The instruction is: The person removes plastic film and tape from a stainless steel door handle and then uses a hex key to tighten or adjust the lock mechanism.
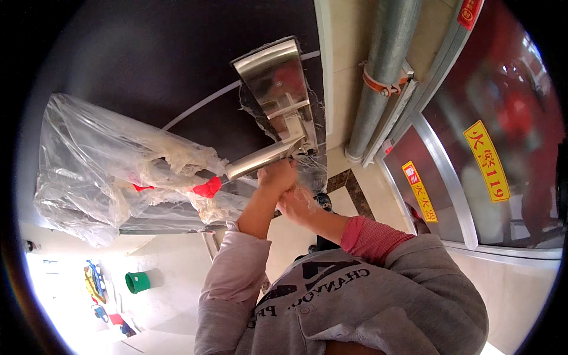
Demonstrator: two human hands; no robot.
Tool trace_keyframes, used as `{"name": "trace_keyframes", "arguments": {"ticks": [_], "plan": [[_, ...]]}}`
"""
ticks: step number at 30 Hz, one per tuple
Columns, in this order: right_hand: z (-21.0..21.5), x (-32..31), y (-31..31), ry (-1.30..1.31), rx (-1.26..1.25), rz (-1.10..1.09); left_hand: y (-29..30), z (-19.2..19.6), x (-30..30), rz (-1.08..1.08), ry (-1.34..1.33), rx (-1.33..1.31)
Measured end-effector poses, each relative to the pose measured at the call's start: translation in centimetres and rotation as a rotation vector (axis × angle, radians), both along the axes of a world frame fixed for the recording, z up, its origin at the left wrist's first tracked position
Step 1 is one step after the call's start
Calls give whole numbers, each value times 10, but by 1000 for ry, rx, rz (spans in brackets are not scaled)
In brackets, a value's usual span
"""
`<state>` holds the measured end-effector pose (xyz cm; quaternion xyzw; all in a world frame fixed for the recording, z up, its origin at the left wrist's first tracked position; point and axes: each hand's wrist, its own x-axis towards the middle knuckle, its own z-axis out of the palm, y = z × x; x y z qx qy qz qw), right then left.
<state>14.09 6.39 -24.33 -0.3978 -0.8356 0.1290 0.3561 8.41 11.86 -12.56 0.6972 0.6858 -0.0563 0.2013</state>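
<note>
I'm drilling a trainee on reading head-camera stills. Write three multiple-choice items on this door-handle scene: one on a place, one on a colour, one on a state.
1. Where is the left hand?
A. At the grip end of the brushed silver metal lever door handle
B. On the grey metal pipe
C. On the small green bucket

2. What colour is the cuff showing at the right hand's wrist?
A. Blue
B. Pinkish red
C. Yellow

3. What state is the clear plastic film left of the handle in?
A. Folded flat
B. Rolled tight
C. Loose and crumpled

Answers: 1 A, the fingers close around the lever's end. 2 B, a pinkish red cuff shows past the grey sleeve. 3 C, the film hangs bunched in wrinkles against the dark door.
</note>
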Motion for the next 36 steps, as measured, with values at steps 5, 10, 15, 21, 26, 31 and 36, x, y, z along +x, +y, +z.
{"name": "trace_keyframes", "arguments": {"ticks": [5, 10, 15, 21, 26, 31, 36], "plan": [[43, 5, -25, -185, -70, -3, -11, -31, -22, -149, -19, 334], [51, 16, -37, -286, 86, 74, -11, -42, -30, -341, -2, 422], [56, 60, -71, -228, -330, 455, -15, -56, -30, -410, 0, 514], [118, 78, 4, 310, -275, 276, -31, -59, -30, -255, -91, 518], [97, 20, 71, -85, -424, 435, -33, -107, -14, -21, -114, 615], [92, -6, 70, -435, -441, 258, -38, -108, -22, -81, 48, 632], [75, -4, 52, -489, -471, 183, -54, -108, -14, -23, -5, 545]]}}
